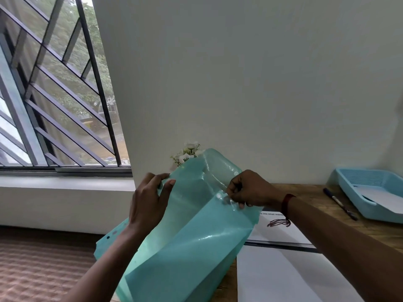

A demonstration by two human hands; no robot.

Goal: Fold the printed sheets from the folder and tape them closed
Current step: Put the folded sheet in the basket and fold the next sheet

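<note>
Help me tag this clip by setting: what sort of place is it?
Likely an office or study: a wooden desk with a paper tray, pen and printed sheets, beside a barred window.

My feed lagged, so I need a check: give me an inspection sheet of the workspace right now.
Surface: wooden table, bare wood at the far side.
Job's things: teal folder held up; printed sheet and white sheets on table; no tape seen.
Clutter: pen, blue tray, flowers behind folder.
Hands: left hand grips folder's edge; right hand pinches its flap by the snap.
Cables: nothing seen.
Surroundings: barred window left, white wall.
</note>
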